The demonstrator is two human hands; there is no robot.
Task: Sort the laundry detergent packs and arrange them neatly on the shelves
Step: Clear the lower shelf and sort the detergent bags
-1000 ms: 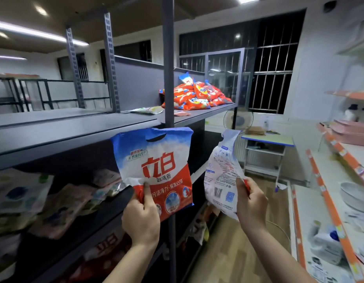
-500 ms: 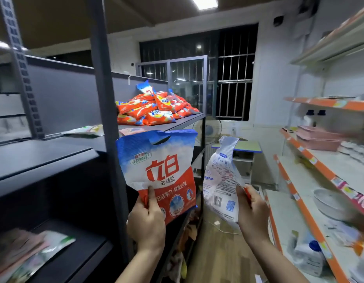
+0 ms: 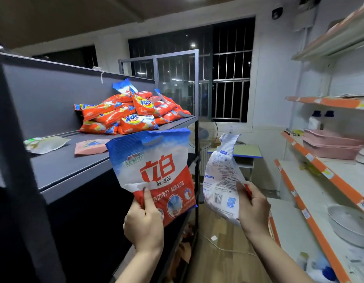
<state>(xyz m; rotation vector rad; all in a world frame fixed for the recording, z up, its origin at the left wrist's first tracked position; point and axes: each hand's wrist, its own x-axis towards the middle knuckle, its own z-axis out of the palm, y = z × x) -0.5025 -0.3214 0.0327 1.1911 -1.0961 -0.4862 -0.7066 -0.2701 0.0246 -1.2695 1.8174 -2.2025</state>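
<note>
Red-and-blue plastic bulges in the left hand (image 3: 144,223), whose thumb and curled fingers pinch the front-facing detergent pack (image 3: 154,176) by its lower edge; the right hand (image 3: 253,211) likewise grips a second pack (image 3: 222,180), back side showing. Both hang in the air beside the grey shelf (image 3: 79,170), short of the orange heap (image 3: 132,113). Held so low, either floppy bag could sag or slip free, and dropping one onto that loose pile might send packs sliding off the edge.

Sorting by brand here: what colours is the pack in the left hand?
Blue top, white middle, red bottom on the pack the left hand grips; head view.
</note>
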